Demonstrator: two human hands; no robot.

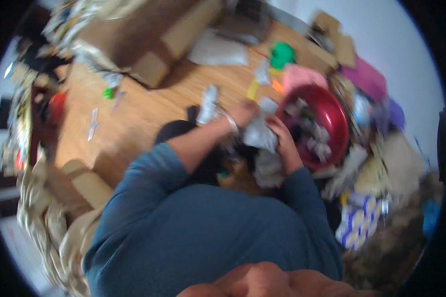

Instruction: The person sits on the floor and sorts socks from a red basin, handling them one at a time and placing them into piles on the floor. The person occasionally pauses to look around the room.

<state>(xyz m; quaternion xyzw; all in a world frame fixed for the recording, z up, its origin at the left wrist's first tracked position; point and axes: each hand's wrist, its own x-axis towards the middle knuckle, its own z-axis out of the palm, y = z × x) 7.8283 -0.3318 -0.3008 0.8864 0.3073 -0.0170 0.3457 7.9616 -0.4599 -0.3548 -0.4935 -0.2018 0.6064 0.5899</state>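
My two hands meet over my lap, left of a shiny red basin (338,126). A crumpled, whitish translucent bag or wrapping (260,133) lies between them. On its upper left is my left hand (244,111), with a pale band at the wrist; blur hides whether its fingers grip. My right hand (279,128) holds the right edge of the bag. Inside the basin lie several small whitish and dark pieces (317,141). A white rolled or bagged item (209,104) rests beyond my left forearm. Another greyish bag (268,167) is below my hands.
A large open cardboard box (148,68) stands at the upper left on the wooden floor (133,111). Beyond the basin are a pink item (304,76), a green bundle (281,55) and a smaller cardboard box (316,55). Mixed bags and a patterned bag (358,222) crowd the right.
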